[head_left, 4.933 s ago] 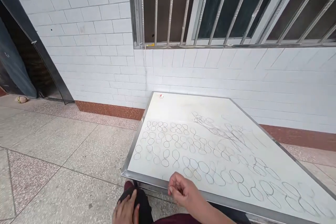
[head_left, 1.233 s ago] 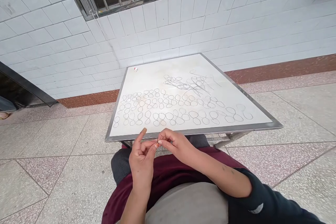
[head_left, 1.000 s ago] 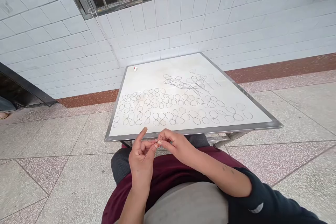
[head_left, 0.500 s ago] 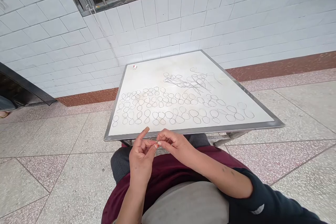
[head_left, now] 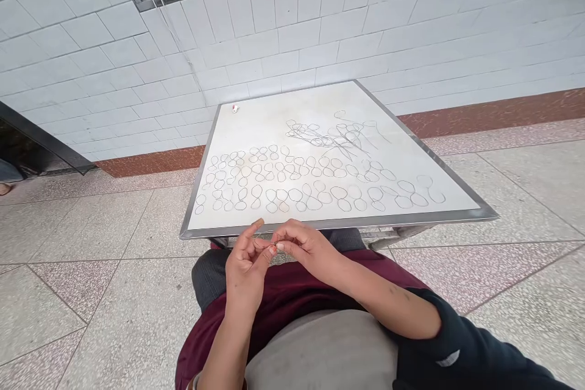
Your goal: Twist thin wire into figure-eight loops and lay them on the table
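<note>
Close to the table's near edge, my left hand [head_left: 245,265] and my right hand [head_left: 305,248] meet fingertip to fingertip above my lap. Between their pinched thumbs and fingers is a thin wire [head_left: 276,244], mostly hidden by the fingers. One finger of my left hand points up, away from the pinch. Rows of thin wire bent into figure-eight loops [head_left: 256,196] lie on the white tabletop [head_left: 274,116] beyond my hands. Behind them, right of the middle, is a tangled heap of loose wires [head_left: 329,139], some with curled ends.
The table's metal edge [head_left: 338,220] runs just past my hands. A small white and red object [head_left: 234,108] rests in the far left corner. The table stands by a white tiled wall [head_left: 256,61] with a barred window above. Speckled floor tiles [head_left: 150,304] surround it.
Both hands stay pinched together at nearly the same spot, with the fingers shifting slightly. Less of the wire shows now. The view has tilted a little.
</note>
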Available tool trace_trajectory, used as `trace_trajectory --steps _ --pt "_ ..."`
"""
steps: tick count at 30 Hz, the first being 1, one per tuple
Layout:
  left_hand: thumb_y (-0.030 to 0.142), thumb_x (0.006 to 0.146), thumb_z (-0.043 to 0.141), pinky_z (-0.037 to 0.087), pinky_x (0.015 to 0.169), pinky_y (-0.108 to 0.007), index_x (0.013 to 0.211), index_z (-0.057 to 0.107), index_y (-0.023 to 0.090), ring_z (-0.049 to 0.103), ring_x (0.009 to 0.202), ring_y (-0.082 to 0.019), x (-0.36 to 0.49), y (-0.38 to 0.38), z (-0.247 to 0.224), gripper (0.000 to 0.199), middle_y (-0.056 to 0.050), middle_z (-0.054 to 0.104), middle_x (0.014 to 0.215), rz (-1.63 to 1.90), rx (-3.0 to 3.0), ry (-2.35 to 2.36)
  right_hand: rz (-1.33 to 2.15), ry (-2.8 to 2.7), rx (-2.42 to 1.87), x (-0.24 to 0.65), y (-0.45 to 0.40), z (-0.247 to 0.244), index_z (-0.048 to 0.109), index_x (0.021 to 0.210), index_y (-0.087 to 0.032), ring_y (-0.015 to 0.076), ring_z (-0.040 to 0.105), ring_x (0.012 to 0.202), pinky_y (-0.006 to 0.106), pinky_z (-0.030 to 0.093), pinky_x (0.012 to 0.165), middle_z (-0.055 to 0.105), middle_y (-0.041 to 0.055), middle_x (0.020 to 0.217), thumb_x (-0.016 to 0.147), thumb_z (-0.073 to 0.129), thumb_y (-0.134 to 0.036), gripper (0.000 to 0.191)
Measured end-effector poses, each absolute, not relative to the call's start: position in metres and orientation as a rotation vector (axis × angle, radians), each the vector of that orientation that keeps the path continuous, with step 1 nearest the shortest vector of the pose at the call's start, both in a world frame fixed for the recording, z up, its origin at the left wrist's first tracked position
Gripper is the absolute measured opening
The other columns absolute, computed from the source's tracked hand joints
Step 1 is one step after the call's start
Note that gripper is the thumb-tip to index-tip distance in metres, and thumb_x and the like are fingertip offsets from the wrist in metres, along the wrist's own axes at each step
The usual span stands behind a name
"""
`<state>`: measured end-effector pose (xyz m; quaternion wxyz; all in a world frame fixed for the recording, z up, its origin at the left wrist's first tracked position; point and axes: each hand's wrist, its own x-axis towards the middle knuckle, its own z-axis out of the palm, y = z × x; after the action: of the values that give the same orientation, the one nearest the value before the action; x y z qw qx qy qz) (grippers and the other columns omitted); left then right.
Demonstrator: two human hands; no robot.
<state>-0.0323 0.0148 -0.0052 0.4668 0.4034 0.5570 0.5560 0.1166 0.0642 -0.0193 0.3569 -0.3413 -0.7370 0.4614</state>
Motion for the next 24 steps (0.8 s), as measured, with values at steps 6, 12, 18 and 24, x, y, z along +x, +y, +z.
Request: trace_trajectory --steps 6,12,18,24 --pt "0.028 0.072 0.073 0.047 0.073 -0.03 0.121 0.059 0.021 0.057 0.067 -0.013 -0.032 0.015 -0.008 0.051 0.001 0.064 0.072 1.405 0.947 1.365 1.284 -1.893 -0.857 0.117 0.065 -0.016 0.063 0.093 -0.023 0.0149 0.055 0.082 0.028 0.044 0.073 0.06 0.0016 0.089 0.09 0.054 -0.017 0.01" --pt "0.027 0.072 0.073 0.047 0.074 -0.03 0.12 0.06 0.021 0.059 0.068 -0.013 -0.035 0.014 -0.006 0.05 0.002 0.065 0.071 1.335 0.96 1.356 1.26 -1.913 -0.848 0.118 0.066 -0.017 0.062 0.089 -0.023 0.0147 0.054 0.079 0.027 0.043 0.071 0.059 0.001 0.086 0.09 0.054 -0.017 0.01" --pt "0.027 0.077 0.07 0.046 0.077 -0.028 0.126 0.057 0.024 0.057 0.071 -0.012 -0.041 0.014 -0.009 0.051 0.003 0.063 0.075 1.214 1.033 1.332 1.276 -1.947 -0.856 0.121 0.067 -0.017 0.061 0.087 -0.022 0.0142 0.052 0.078 0.026 0.042 0.069 0.058 0.0003 0.084 0.089 0.054 -0.017 0.009" --pt "0.028 0.081 0.066 0.045 0.077 -0.028 0.129 0.055 0.027 0.054 0.072 -0.013 -0.039 0.012 -0.004 0.049 0.003 0.059 0.075 1.213 1.104 1.346 1.454 -1.832 -0.885 0.12 0.066 -0.016 0.061 0.091 -0.022 0.0132 0.054 0.074 0.026 0.044 0.068 0.06 -0.0002 0.084 0.088 0.055 -0.022 0.007"
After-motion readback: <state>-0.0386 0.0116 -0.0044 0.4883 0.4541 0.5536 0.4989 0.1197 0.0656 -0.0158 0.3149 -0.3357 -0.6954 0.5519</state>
